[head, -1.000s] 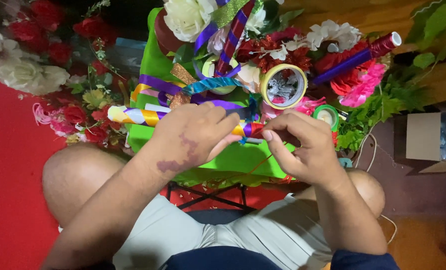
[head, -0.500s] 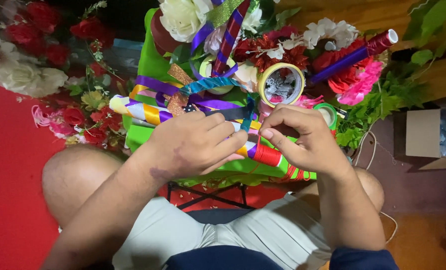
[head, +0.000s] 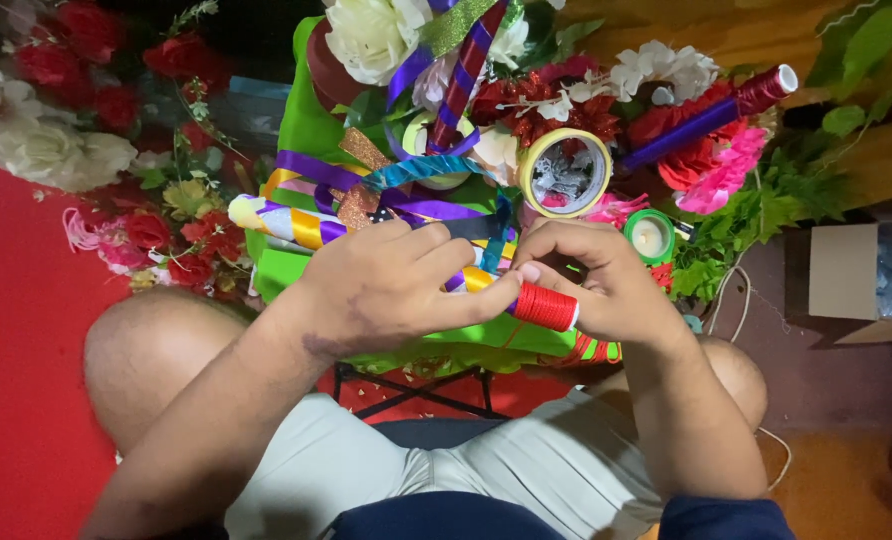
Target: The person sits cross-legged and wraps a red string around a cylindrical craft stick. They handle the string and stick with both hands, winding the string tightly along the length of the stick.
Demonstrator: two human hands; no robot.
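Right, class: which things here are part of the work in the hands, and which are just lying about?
In hand:
left hand
right hand
striped wrapped stick
red thread spool

Lying about:
tape roll
small green tape roll
white flower
cardboard box

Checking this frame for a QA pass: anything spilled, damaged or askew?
Small pale scraps lie scattered on the red floor under the green tray, like trimmings. Otherwise nothing stands out: both hands, left hand and right hand, grip the striped stick with its red thread winding.
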